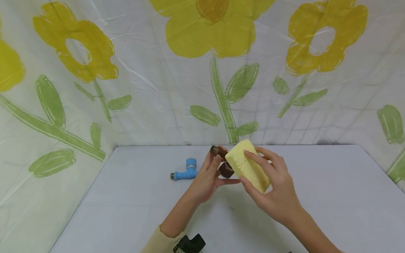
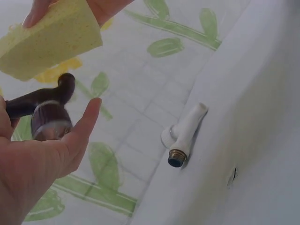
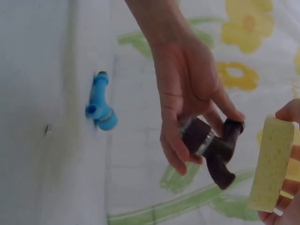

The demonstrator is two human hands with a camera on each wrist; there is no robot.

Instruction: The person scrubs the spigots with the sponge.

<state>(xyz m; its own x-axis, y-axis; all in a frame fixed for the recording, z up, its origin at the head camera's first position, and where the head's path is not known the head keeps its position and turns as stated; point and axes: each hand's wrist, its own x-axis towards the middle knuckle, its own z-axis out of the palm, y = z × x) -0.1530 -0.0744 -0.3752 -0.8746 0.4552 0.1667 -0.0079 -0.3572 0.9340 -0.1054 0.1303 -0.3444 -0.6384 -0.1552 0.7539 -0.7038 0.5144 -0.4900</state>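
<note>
My left hand (image 1: 205,184) holds a dark brown tap (image 3: 220,147) with a threaded metal end, fingers and thumb around its body. In my right hand (image 1: 280,188) is a thick yellow sponge (image 1: 248,167), gripped by its edges between thumb and fingers. In the head view the sponge overlaps part of the brown tap; the right wrist view shows a gap between them. Left of the hands, a blue tap (image 1: 186,172) with a brass threaded end lies on the table. A tap (image 2: 185,133) lying there looks white in the left wrist view.
The white table (image 1: 126,196) reaches back to a sheet (image 1: 142,88) printed with yellow flowers and green leaves. A tiny dark-and-light scrap or mark (image 1: 232,208) shows on the tabletop. A black device (image 1: 191,244) sits at the left sleeve.
</note>
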